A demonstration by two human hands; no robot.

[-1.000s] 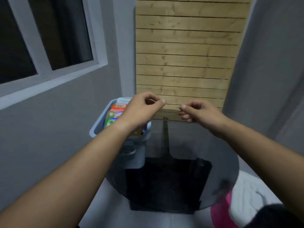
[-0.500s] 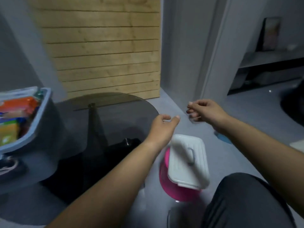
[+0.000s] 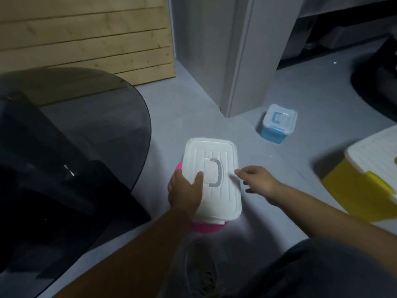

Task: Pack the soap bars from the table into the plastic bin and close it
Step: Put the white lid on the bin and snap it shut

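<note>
1. We are resting our left hand (image 3: 185,191) flat, fingers spread, on the ribbed white rectangular lid (image 3: 214,177) at frame centre.
2. Our right hand (image 3: 257,182) is hovering half-open at its right edge, gripping nothing.
3. The lid is lying atop a glossy pink tub (image 3: 204,227).

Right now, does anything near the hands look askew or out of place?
Yes: the white lid lies skewed on a round pink container, overhanging it and not seated. The left hand rests on its edge.
</note>
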